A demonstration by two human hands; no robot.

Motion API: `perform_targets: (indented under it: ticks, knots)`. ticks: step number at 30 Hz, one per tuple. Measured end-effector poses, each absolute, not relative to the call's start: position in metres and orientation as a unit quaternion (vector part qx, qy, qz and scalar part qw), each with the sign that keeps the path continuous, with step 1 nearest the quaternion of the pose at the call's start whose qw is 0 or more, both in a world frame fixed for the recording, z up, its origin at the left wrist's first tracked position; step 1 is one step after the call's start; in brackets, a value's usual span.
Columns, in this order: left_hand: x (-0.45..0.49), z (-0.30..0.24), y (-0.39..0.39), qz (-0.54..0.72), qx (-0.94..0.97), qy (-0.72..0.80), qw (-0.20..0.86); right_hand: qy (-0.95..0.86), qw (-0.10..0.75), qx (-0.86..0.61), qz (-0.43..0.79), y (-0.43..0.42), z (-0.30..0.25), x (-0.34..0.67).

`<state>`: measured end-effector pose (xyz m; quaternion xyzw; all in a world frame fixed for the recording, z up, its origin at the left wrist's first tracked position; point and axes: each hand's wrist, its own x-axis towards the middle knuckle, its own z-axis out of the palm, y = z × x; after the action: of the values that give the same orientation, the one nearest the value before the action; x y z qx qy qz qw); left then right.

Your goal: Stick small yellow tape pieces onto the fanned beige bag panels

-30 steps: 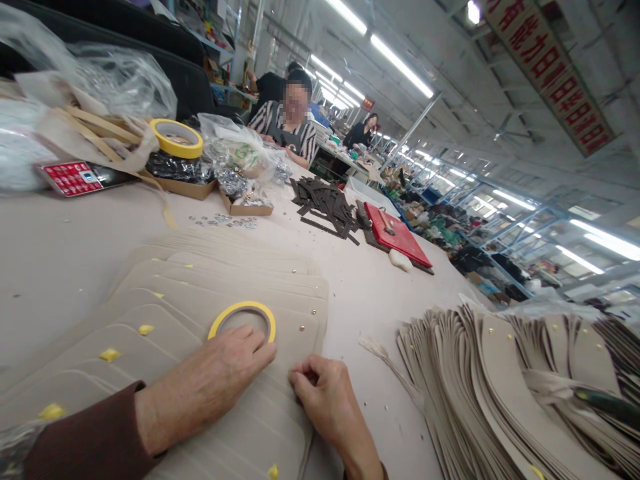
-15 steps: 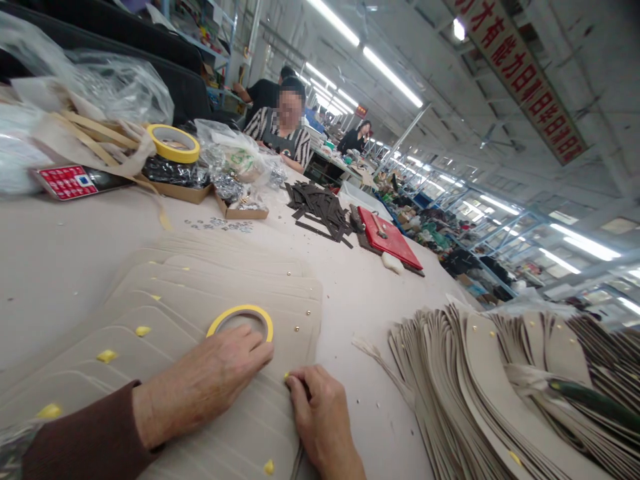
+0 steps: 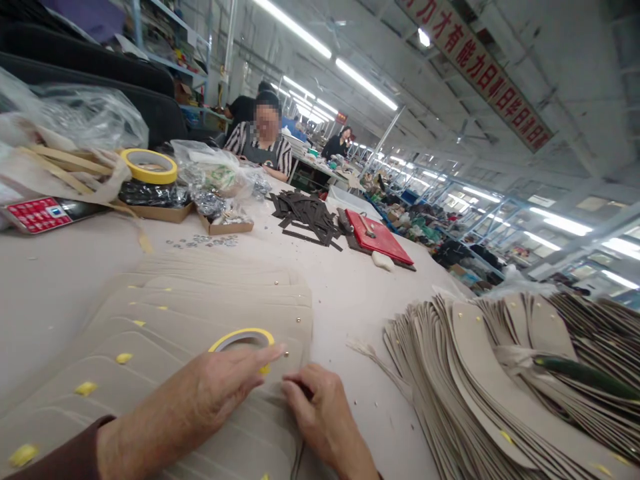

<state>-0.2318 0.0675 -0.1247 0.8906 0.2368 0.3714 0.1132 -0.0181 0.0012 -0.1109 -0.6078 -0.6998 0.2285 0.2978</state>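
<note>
My left hand (image 3: 220,390) lies over a small yellow tape roll (image 3: 240,338), fingers stretched across its near rim, resting on a fanned spread of beige leather pieces (image 3: 190,313) marked with yellow tape bits. My right hand (image 3: 315,413) sits just right of it, fingers curled and pressed down on the edge of the nearest beige piece; what the fingertips pinch is hidden.
A big fanned stack of beige pieces (image 3: 500,380) fills the right. At the back stand a larger yellow tape roll (image 3: 149,166), boxes of metal hardware (image 3: 220,217), dark strips (image 3: 303,210), a red board (image 3: 377,235) and a red phone (image 3: 43,213). A person in a striped top (image 3: 263,143) sits across the table.
The view tilted down and right. My left hand slid forward over the tape roll; my right hand stayed pressed beside it.
</note>
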Motion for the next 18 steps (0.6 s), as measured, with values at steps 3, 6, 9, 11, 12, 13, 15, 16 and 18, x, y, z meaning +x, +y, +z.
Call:
perform_targets:
  ticks: [3, 6, 9, 11, 12, 13, 15, 16, 18]
  knots:
    - [-0.229, -0.128, 0.065, 0.355, 0.899, 0.234, 0.105, -0.703, 0.421, -0.538, 0.197, 0.002, -0.105, -0.024]
    - [-0.226, -0.129, 0.063, 0.350, 0.901, 0.232, 0.112, -0.747, 0.448, -0.470, 0.142, 0.005, -0.102, -0.032]
    - [-0.224, -0.126, 0.061, 0.356, 0.901, 0.219, 0.117, -0.773, 0.441, -0.447, 0.094, 0.008, -0.104, -0.038]
    - [-0.222, -0.122, 0.060, 0.361, 0.897, 0.215, 0.135, -0.779, 0.435, -0.447, 0.061, 0.010, -0.109, -0.040]
    - [-0.222, -0.120, 0.059, 0.361, 0.894, 0.217, 0.152, -0.780, 0.434, -0.449, 0.039, 0.011, -0.112, -0.041]
    - [-0.221, -0.118, 0.059, 0.358, 0.891, 0.218, 0.171, -0.780, 0.437, -0.448, 0.012, 0.013, -0.116, -0.043]
    - [-0.220, -0.117, 0.059, 0.345, 0.890, 0.222, 0.201, -0.772, 0.450, -0.445, -0.058, 0.018, -0.125, -0.048]
    - [-0.220, -0.119, 0.059, 0.337, 0.890, 0.226, 0.208, -0.763, 0.461, -0.442, -0.099, 0.021, -0.131, -0.051]
    - [-0.220, -0.124, 0.062, 0.329, 0.891, 0.238, 0.203, -0.724, 0.499, -0.442, -0.179, 0.031, -0.142, -0.058]
